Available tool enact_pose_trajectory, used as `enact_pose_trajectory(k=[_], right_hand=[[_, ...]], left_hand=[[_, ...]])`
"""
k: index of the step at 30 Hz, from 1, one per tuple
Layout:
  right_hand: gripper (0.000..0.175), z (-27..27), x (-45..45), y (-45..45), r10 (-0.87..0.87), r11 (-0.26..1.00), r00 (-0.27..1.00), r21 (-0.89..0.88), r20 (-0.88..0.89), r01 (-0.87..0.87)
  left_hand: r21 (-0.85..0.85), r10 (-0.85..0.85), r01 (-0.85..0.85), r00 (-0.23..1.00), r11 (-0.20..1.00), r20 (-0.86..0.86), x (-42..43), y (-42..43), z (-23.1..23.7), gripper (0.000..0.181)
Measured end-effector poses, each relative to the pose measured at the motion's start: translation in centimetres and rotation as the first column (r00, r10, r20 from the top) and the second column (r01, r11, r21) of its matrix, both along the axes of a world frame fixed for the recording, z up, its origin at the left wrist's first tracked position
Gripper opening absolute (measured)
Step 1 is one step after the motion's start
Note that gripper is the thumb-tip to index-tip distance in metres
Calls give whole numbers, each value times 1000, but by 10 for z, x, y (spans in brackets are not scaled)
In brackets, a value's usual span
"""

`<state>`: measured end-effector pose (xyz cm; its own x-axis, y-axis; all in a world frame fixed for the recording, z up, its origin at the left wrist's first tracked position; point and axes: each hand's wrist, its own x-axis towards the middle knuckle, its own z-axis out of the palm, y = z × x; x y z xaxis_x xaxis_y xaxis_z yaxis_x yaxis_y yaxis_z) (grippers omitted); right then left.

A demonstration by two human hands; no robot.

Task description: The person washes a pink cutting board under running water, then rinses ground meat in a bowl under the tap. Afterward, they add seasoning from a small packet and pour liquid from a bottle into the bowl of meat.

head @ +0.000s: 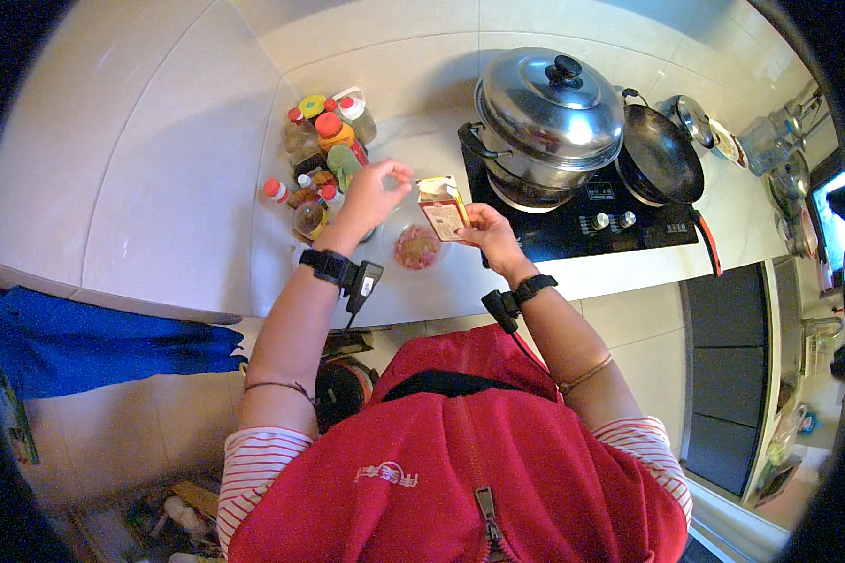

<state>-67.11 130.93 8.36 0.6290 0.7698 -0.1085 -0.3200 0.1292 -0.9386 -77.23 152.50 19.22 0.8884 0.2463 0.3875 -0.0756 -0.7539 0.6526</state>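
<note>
My right hand (pixel 496 238) grips a small cardboard box (pixel 445 212) by its lower side. The box bears writing and its top flaps are open, tilted toward my left hand. Left of the box hovers my left hand (pixel 382 193), thumb and forefinger curled into a ring; whether a pinch of something is between the tips cannot be made out. Below both hands, a clear bowl (pixel 389 239) stands on the white counter (pixel 436 299). Inside lies pinkish minced meat (pixel 422 255) with a brownish powder-like patch on top. The box hides part of the bowl's rim.
Several seasoning bottles (pixel 331 134) crowd the left wall corner. Right of the bowl, a large lidded steel pot (pixel 553 127) and a dark wok (pixel 658 155) sit on a black cooktop (pixel 556 236). A red-edged handle (pixel 709 243) sticks out past the counter's front edge.
</note>
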Motion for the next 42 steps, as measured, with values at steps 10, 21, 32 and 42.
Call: enact_pose_trajectory(k=[10, 21, 32, 42], right_hand=[[32, -41, 3, 10, -22, 975, 957, -207, 289, 85], [28, -40, -4, 3, 66, 875, 804, -421, 591, 239], [31, -34, -8, 2, 113, 919, 987, -388, 110, -62], [31, -24, -16, 6, 165, 931, 986, -326, -29, -165]], left_hand=[[61, -22, 47, 934, 997, -357, -33, 8, -106, 27], [-231, 62, -200, 867, 952, -494, -41, 1, -142, 28], [-159, 92, -123, 977, 980, -191, -36, -18, -117, 25], [-398, 181, -161, 983, 903, 14, -24, -2, -106, 20]])
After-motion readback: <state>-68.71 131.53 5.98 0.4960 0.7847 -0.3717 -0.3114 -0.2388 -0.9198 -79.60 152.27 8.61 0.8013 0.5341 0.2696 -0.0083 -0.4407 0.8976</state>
